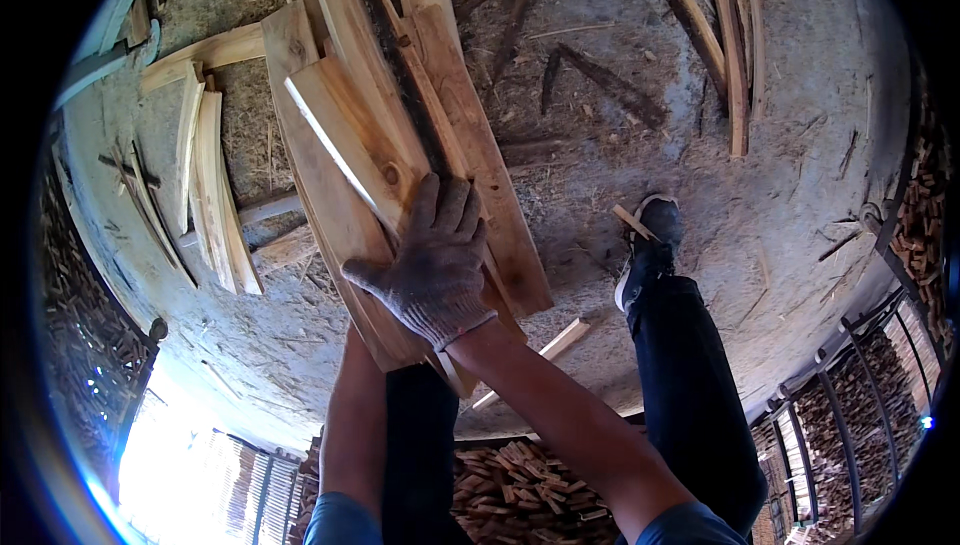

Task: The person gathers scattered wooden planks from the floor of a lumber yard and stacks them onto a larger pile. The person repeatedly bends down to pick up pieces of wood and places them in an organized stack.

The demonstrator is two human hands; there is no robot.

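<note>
Head view: you're pressing your gloved right hand flat, fingers spread, on a stack of pale rough-sawn wooden planks; your left hand is hidden beneath, grip unclear; loose slats are lying ungathered.

Ahead of the gloved right hand the stack of planks fills the way. To its left, loose slats crowd the ground. To its right lies open sawdust floor, broken only by scattered sticks and the person's shoe.
</note>
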